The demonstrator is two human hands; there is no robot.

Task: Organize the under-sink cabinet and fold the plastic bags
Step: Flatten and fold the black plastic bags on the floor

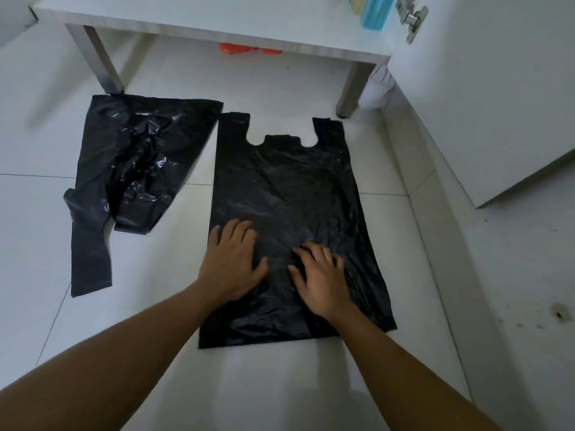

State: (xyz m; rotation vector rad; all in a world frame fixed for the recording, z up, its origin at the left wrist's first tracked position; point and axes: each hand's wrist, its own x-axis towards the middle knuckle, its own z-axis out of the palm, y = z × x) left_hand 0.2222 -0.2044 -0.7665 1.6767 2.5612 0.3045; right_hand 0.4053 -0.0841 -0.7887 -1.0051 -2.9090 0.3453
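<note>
A black plastic bag (289, 188) lies spread flat on the white tiled floor, its two handles pointing away from me. My left hand (231, 264) presses flat on its lower left part with straight fingers. My right hand (322, 279) rests flat on the bag just to the right, fingers spread. A second black plastic bag (137, 163) lies crumpled on the floor to the left, one handle trailing toward me.
The open under-sink cabinet's floor panel (217, 29) stands on legs (102, 63) ahead, with something orange (239, 49) beneath it. A blue-green container (375, 10) stands on the panel at the right. The white cabinet door (482, 104) hangs open on the right.
</note>
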